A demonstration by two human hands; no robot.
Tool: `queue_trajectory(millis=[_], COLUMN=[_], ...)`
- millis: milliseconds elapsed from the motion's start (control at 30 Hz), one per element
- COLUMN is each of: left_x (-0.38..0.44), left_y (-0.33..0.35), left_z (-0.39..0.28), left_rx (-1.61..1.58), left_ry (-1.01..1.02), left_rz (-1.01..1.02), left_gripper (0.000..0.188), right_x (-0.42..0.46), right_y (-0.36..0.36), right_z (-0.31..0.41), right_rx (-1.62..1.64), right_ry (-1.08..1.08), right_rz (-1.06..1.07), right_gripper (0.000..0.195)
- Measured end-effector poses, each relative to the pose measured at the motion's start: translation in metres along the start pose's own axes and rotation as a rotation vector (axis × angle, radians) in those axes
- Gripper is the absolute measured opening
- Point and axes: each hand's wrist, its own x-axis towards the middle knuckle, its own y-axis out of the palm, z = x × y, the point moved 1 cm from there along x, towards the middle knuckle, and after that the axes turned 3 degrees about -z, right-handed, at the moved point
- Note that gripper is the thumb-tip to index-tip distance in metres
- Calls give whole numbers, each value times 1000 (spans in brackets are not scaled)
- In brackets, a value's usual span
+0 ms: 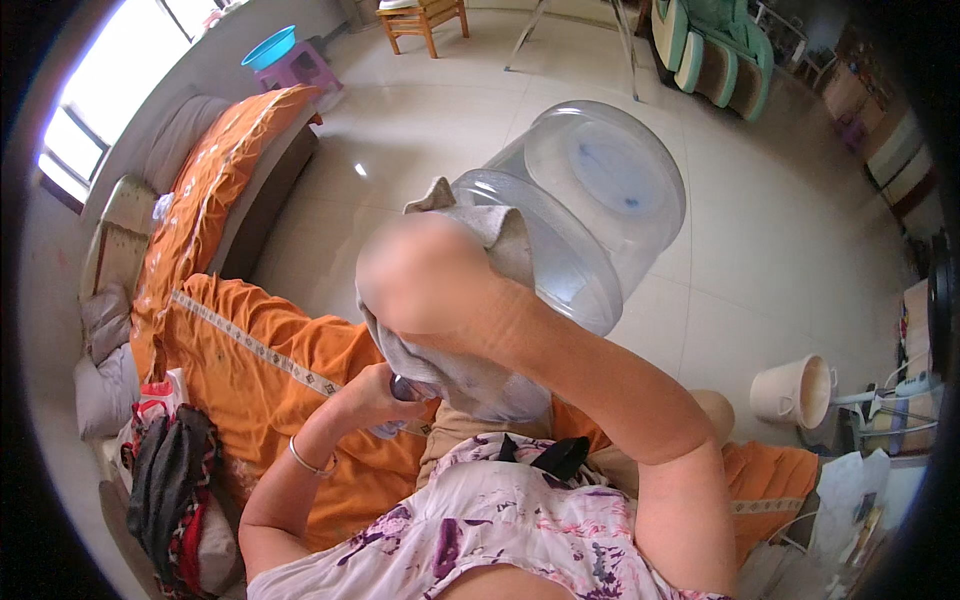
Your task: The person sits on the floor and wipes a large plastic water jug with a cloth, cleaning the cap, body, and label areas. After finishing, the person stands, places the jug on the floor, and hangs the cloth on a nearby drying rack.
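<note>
A large clear plastic water jug (645,225) lies across my lap, with its round base pointing away from me. My left hand (382,401) is closed around the jug's neck (405,388) at the near end. A grey cloth (514,232) drapes over the jug's left side. On top of that cloth rests my right hand (427,274), which holds it against the jug. The right hand is blurred, so its fingers do not show clearly. My right forearm crosses over the jug and hides part of its side.
Under me is a sofa with an orange cover (262,322). Folded clothes (169,480) lie at left. A beige bucket (791,390) stands on the tiled floor at right. Farther off are a purple stool (300,71) with a blue basin (268,49), a wooden chair (424,22) and a green massage chair (712,52).
</note>
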Motion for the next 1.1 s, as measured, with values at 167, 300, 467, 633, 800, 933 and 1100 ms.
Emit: queue_trajectory(millis=[167, 300, 467, 633, 800, 933, 1100], left_x=[-4, -4, -5, -1, 6, 6, 4], left_y=[1, -6, -18, -24, -29, -24, -16], left_z=[-12, -13, 7, 2, -10, -12, -9], left_rx=[33, 40, 17, 74, 68, 17, 18], left_ry=[-185, -77, 131, 82, -70, -98, -9], left_rz=[48, 62, 78, 145, 183, 155, 82], left_gripper=[39, 42, 46, 47, 42, 48, 51], right_x=[10, 18, -8, -71, -179, -170, -88], right_y=[14, 10, -19, -55, -17, -19, -48], right_z=[-9, -15, 11, 54, 68, 58, 42], right_rx=[90, 157, 106, 27, -349, -295, 10], right_ry=[81, 188, 57, 7, -245, -149, -5], right_rz=[36, 103, 142, 161, 198, 126, 193], right_gripper=[11, 21, 28, 40, 42, 50, 48])
